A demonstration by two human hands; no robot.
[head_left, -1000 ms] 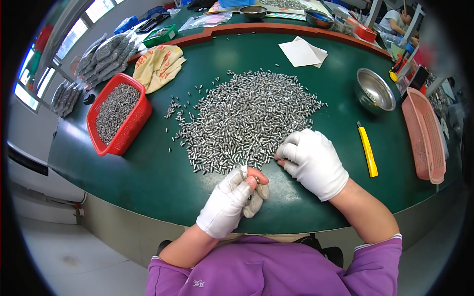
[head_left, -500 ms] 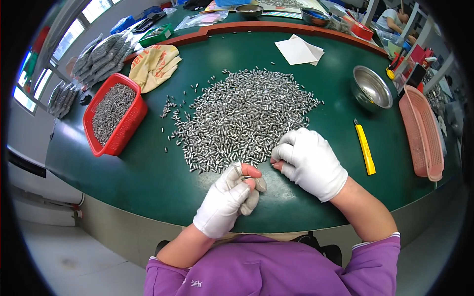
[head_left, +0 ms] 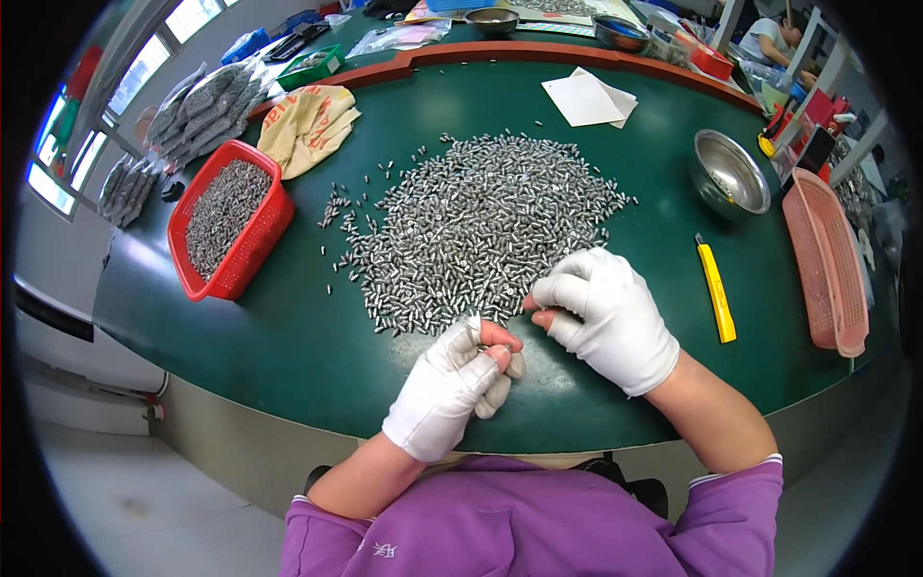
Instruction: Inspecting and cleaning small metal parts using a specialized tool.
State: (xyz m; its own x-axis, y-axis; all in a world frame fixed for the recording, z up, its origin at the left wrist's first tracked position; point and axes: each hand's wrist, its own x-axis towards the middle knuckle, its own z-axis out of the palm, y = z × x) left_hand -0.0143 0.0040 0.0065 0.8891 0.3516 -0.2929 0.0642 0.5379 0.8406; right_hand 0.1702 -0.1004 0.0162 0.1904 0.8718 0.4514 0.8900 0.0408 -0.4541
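The left hand [head_left: 452,385] in a white cotton glove is closing its grip on a few small silver metal cylinders [head_left: 478,332]; its fingers are hiding most of them. The right hand [head_left: 608,313], gloved alike, is curling at the near edge of the large heap of silver cylinders [head_left: 481,226] on the green bench [head_left: 288,337]; whether this grip is holding anything cannot be determined.

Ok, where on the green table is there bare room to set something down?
Bare green table lies between the red basket and the left hand, and between the pile of metal pieces and the steel bowl. It is crowded around the pile and the right hand.
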